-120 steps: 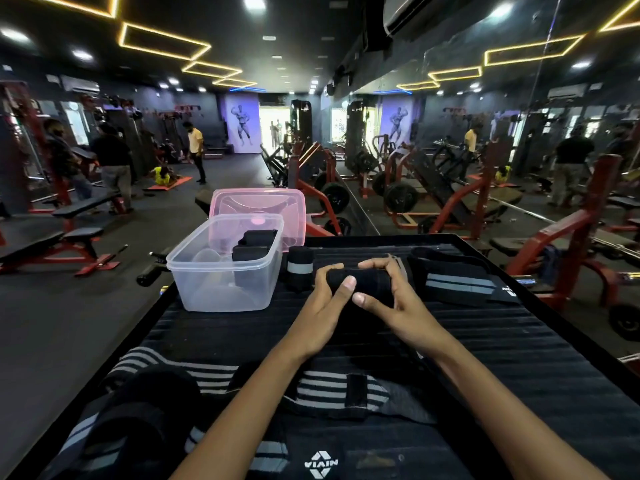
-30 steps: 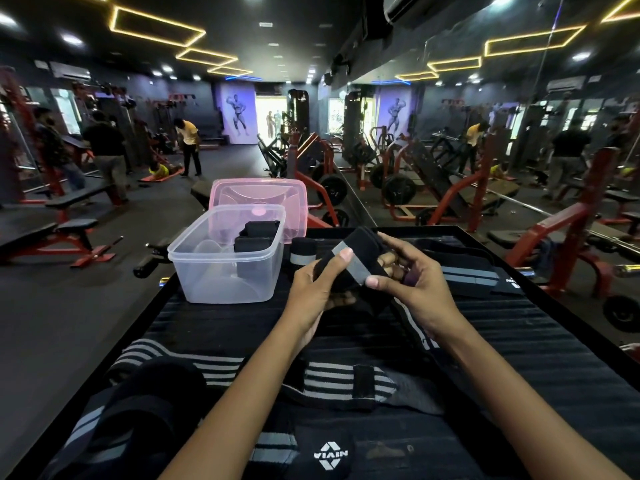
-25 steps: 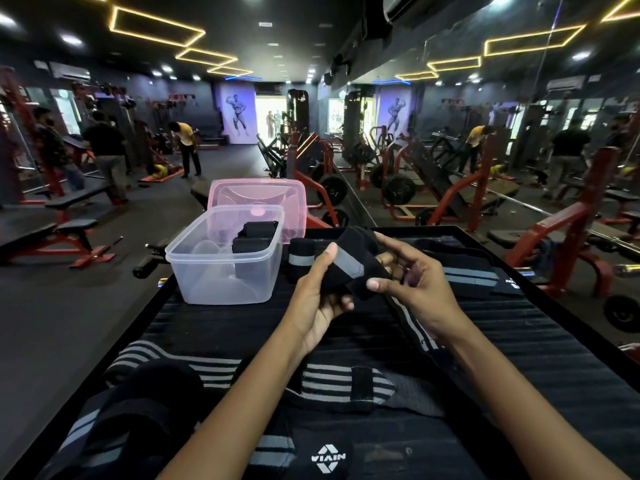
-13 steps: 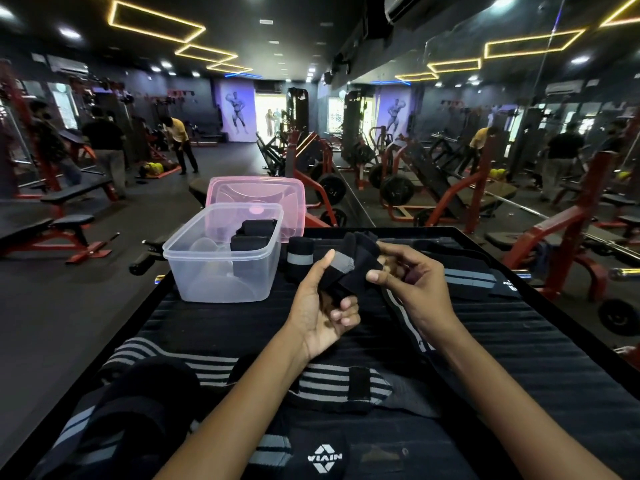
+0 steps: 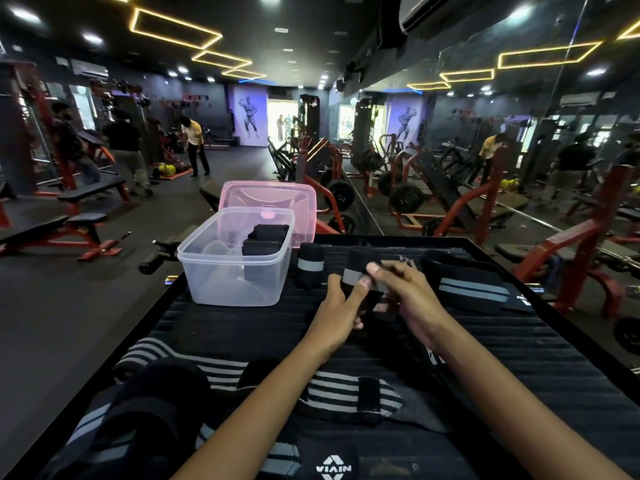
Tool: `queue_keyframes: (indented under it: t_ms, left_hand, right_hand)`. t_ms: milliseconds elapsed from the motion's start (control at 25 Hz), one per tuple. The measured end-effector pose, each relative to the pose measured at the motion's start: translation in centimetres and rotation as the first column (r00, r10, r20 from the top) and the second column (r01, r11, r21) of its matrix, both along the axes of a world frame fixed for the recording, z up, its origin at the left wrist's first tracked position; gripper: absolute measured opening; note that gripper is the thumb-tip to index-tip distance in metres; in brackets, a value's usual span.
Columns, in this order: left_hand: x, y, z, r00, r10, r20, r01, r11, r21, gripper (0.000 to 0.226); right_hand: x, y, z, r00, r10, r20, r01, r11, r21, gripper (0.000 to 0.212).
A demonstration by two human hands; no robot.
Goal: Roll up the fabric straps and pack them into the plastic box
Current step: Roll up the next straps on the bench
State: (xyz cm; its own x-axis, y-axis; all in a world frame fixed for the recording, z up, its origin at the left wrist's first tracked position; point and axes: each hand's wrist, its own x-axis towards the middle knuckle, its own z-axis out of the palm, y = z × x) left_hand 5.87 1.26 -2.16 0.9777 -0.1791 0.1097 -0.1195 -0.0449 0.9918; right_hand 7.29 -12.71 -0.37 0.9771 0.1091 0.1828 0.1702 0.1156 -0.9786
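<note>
Both grips pinch the roll [image 5: 360,271]: left hand [image 5: 341,308] underneath, right hand [image 5: 403,292] on its grey end. A second ago it sat higher and looser; now it's wound tight, just right of the box [image 5: 235,268], seemingly ready to pack.

The plastic box [image 5: 235,261] stands on the surface [image 5: 519,362] at its far left, with two rolled straps [image 5: 265,239] inside it and the lid [image 5: 273,199] propped behind it. Just right of the box stands one rolled strap [image 5: 310,266]; right of that, both hands, left hand [image 5: 337,315] and right hand [image 5: 412,299], hold a strap roll [image 5: 360,268] between them. An unrolled strap [image 5: 467,289] lies at the far right, and loose straps [image 5: 242,386] lie heaped along the near edge.
</note>
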Motion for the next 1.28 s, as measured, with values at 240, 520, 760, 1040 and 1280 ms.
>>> queue_keyframes:
  t_ms: [240, 520, 760, 1040, 1280]
  left_hand:
    - [3.3, 1.6, 0.3, 0.988, -0.021, -0.150, 0.041, 0.990, 0.132, 0.046]
    - [8.7, 3.8, -1.5, 0.943, 0.325, 0.063, -0.314, 0.817, 0.484, 0.095]
    - [13.5, 3.8, -4.7, 0.901, 0.407, 0.150, -0.434, 0.843, 0.319, 0.098]
    - [13.6, 4.3, -5.2, 0.918, 0.342, 0.199, -0.372, 0.918, 0.138, 0.073]
    - [11.3, 6.0, -4.1, 0.995, 0.096, -0.026, -0.098, 0.990, -0.101, 0.056]
  right_hand:
    - [4.3, 2.1, -0.8, 0.984, 0.086, -0.158, -0.066, 0.990, 0.126, 0.033]
    - [10.1, 2.6, -4.0, 0.966, -0.115, -0.231, 0.159, 0.971, 0.181, 0.035]
    - [11.2, 2.2, -6.1, 0.987, -0.077, -0.138, 0.105, 0.973, 0.208, 0.031]
    - [11.4, 1.9, -6.6, 0.997, -0.044, -0.064, 0.053, 0.987, 0.154, 0.029]
    - [10.6, 1.8, -5.7, 0.995, 0.038, -0.093, -0.011, 0.963, 0.269, 0.024]
